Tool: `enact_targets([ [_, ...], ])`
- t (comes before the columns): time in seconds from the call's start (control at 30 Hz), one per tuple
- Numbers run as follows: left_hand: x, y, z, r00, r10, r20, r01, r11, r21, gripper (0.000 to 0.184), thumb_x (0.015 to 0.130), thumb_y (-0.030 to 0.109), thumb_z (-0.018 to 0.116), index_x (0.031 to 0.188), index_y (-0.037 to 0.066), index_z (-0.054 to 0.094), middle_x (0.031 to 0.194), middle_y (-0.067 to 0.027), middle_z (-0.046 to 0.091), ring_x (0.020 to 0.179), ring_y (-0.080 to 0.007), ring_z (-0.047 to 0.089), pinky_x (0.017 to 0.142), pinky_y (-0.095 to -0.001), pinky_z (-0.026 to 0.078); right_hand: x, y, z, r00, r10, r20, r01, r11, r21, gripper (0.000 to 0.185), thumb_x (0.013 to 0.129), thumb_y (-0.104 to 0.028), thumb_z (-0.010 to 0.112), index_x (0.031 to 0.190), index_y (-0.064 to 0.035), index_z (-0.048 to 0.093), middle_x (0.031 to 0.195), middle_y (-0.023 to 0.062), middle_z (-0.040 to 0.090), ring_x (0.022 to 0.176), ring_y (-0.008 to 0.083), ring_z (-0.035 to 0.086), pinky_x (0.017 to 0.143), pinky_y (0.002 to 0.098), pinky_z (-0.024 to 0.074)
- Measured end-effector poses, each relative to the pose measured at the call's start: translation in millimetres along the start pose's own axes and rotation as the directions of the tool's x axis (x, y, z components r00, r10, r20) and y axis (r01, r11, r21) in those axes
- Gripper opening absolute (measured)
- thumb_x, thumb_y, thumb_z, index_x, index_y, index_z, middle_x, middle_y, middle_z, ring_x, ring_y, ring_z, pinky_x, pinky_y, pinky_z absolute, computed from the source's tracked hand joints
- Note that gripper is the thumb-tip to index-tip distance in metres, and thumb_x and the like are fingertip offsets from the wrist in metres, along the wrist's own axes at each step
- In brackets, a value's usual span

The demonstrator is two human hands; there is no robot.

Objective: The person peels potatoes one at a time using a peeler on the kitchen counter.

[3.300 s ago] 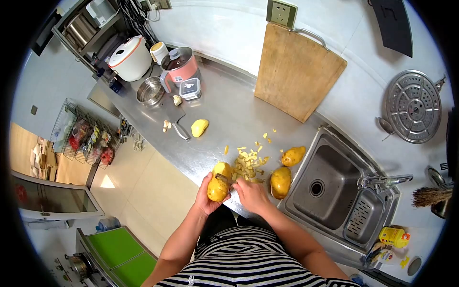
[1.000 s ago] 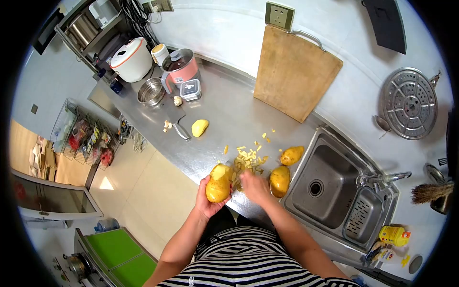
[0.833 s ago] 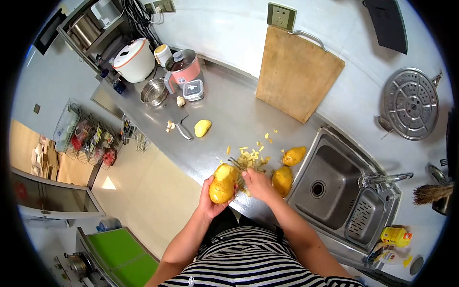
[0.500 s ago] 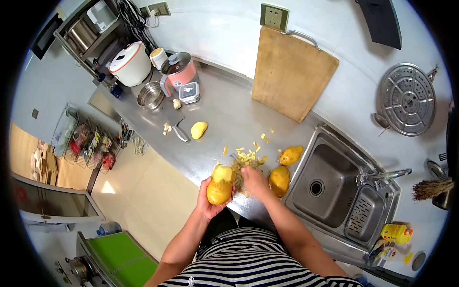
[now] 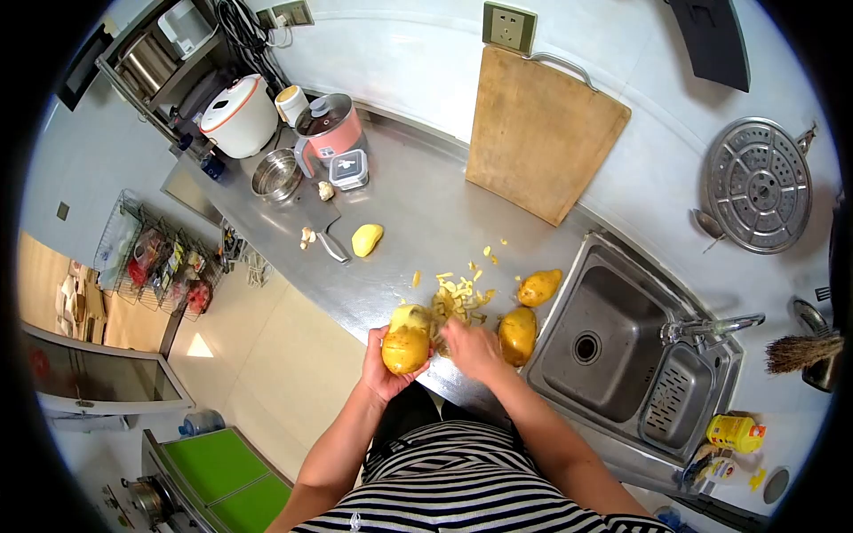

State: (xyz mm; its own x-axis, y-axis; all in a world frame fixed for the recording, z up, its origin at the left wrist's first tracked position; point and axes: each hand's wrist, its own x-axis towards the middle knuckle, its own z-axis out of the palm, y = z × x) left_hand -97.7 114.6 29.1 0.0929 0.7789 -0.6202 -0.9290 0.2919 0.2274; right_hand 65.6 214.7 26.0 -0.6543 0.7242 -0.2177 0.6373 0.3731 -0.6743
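My left hand [image 5: 383, 371] is wrapped round a large potato [image 5: 406, 352], pale and peeled at its upper end, with brown-yellow skin below. Beside it, my right hand [image 5: 471, 348] is closed. Whatever it grips, near the potato's right side, is blurred and too small to make out. Peelings [image 5: 457, 298] lie scattered on the steel counter just beyond both hands. To the right of my right hand is an unpeeled potato [image 5: 517, 336], with another unpeeled potato [image 5: 539, 288] behind it. Farther left rests a peeled potato [image 5: 367, 240].
A knife [image 5: 333, 244] lies by garlic cloves [image 5: 307, 237] on the counter [image 5: 409, 195]. Behind stand a pink electric pot [image 5: 331, 133], a lidded box [image 5: 348, 169], a steel bowl [image 5: 277, 175] and a rice cooker [image 5: 238, 117]. A cutting board [image 5: 545, 133] leans on the wall; the sink [image 5: 591, 338] is right.
My right hand has shifted slightly down, staying close to the potato. My left hand keeps hold of the potato, which is tilted a little differently.
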Motion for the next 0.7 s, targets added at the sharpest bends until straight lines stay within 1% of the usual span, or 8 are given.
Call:
enact_targets([
  [0.07, -1, -1, -1, 0.998, -0.032, 0.061, 0.03, 0.999, 0.026, 0.069, 0.08, 0.051, 0.046, 0.125, -0.001, 0.048, 0.112, -0.0211, 0.057, 0.096, -0.0305, 0.061, 0.079, -0.039, 0.055, 22, 14, 5, 0.981, 0.194, 0.027, -0.195, 0.98, 0.027, 0.036, 0.097, -0.034, 0.037, 0.096, -0.0022, 0.053, 0.084, 0.0254, 0.062, 0.083, 0.0429, 0.06, 0.073, 0.052, 0.0457],
  [0.17, -7, -3, 8, 0.996, -0.044, 0.075, 0.039, 0.998, 0.058, 0.072, 0.079, 0.054, 0.045, 0.125, -0.001, 0.048, 0.111, -0.0208, 0.058, 0.092, -0.0299, 0.062, 0.076, -0.0374, 0.056, 31, 30, 9, 0.991, 0.128, -0.029, -0.125, 0.989, 0.082, 0.037, 0.097, -0.035, 0.036, 0.096, -0.0022, 0.053, 0.084, 0.0259, 0.062, 0.084, 0.0435, 0.06, 0.074, 0.0524, 0.0447],
  [0.43, -1, 1, -2, 0.999, 0.041, -0.003, -0.041, 0.998, -0.055, 0.07, 0.08, 0.055, 0.044, 0.122, 0.0, 0.051, 0.11, -0.0197, 0.06, 0.095, -0.0295, 0.061, 0.082, -0.0367, 0.051, -14, -13, 0, 0.997, 0.025, 0.069, -0.029, 0.998, 0.053, 0.034, 0.097, -0.035, 0.038, 0.091, -0.0037, 0.051, 0.083, 0.0226, 0.063, 0.077, 0.0433, 0.061, 0.066, 0.053, 0.0453],
  [0.5, 2, 1, -3, 0.999, 0.033, -0.007, -0.033, 0.998, -0.045, 0.07, 0.079, 0.055, 0.045, 0.121, 0.0, 0.052, 0.11, -0.02, 0.06, 0.094, -0.0295, 0.06, 0.081, -0.0368, 0.051, -9, -8, 11, 0.994, -0.038, -0.103, 0.041, 0.999, 0.028, 0.032, 0.096, -0.033, 0.041, 0.09, -0.003, 0.047, 0.073, 0.0227, 0.061, 0.071, 0.0468, 0.058, 0.065, 0.0542, 0.0442],
  [0.53, 5, 1, -2, 1.0, 0.01, 0.012, -0.009, 0.997, -0.077, 0.07, 0.079, 0.054, 0.045, 0.122, 0.001, 0.051, 0.11, -0.0205, 0.059, 0.095, -0.0296, 0.06, 0.081, -0.0367, 0.051, 3, -6, 11, 0.995, 0.099, -0.017, -0.098, 0.994, 0.049, 0.032, 0.096, -0.032, 0.041, 0.092, -0.0021, 0.049, 0.078, 0.024, 0.062, 0.078, 0.0462, 0.059, 0.068, 0.0533, 0.0455],
  [0.57, 5, 2, -2, 1.0, -0.011, 0.028, 0.014, 0.994, -0.11, 0.069, 0.079, 0.054, 0.045, 0.123, 0.001, 0.051, 0.11, -0.0209, 0.059, 0.096, -0.0298, 0.06, 0.082, -0.0366, 0.051, 14, 4, 15, 0.995, 0.095, -0.018, -0.094, 0.994, 0.049, 0.032, 0.096, -0.032, 0.041, 0.092, -0.0021, 0.049, 0.078, 0.024, 0.062, 0.078, 0.0462, 0.059, 0.068, 0.0533, 0.0455],
  [0.63, 3, 3, -1, 0.989, -0.025, 0.147, 0.04, 0.995, -0.095, 0.069, 0.079, 0.052, 0.044, 0.125, 0.0, 0.049, 0.112, -0.0218, 0.058, 0.097, -0.0302, 0.059, 0.083, -0.037, 0.05, 31, 26, 17, 0.948, 0.3, -0.109, -0.283, 0.948, 0.144, 0.035, 0.097, -0.033, 0.039, 0.098, -0.002, 0.054, 0.086, 0.0251, 0.063, 0.082, 0.0451, 0.06, 0.073, 0.0514, 0.0465],
  [0.7, -2, 4, 2, 0.967, -0.027, 0.255, 0.053, 0.994, -0.097, 0.069, 0.079, 0.05, 0.044, 0.126, 0.0, 0.048, 0.114, -0.0226, 0.057, 0.098, -0.0307, 0.059, 0.085, -0.0375, 0.05, 30, 32, 17, 0.951, 0.284, -0.118, -0.259, 0.947, 0.19, 0.038, 0.097, -0.034, 0.038, 0.098, -0.0007, 0.055, 0.087, 0.0258, 0.063, 0.084, 0.0436, 0.06, 0.075, 0.051, 0.0454],
])
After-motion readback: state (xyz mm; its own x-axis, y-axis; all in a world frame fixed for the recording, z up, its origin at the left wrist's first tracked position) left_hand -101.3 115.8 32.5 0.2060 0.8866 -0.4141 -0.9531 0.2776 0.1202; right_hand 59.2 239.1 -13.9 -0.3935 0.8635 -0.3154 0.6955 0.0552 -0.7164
